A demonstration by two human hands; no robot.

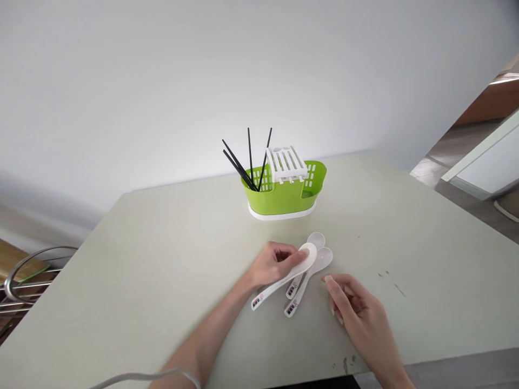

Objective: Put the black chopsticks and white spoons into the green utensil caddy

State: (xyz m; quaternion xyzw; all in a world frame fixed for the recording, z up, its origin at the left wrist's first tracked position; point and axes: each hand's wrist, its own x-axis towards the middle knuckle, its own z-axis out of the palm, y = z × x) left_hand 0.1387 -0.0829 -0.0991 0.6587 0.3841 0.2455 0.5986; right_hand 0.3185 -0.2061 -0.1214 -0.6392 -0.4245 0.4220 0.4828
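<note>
My left hand grips a white spoon by its bowl, thumb on top, the printed handle end pointing toward me and left. Two more white spoons lie on the table just beside and partly beneath it: one spoon is nearer my right hand, and the other spoon shows its bowl farther back. My right hand hovers to the right of the spoons, fingers curled and thumb against the index finger, with nothing visible in it.
Behind the spoons, a green basket on a white base holds several black chopsticks at its left end. A slotted white rack spans its middle. The pale table meets a wall at the back. A grey cable crosses my left forearm.
</note>
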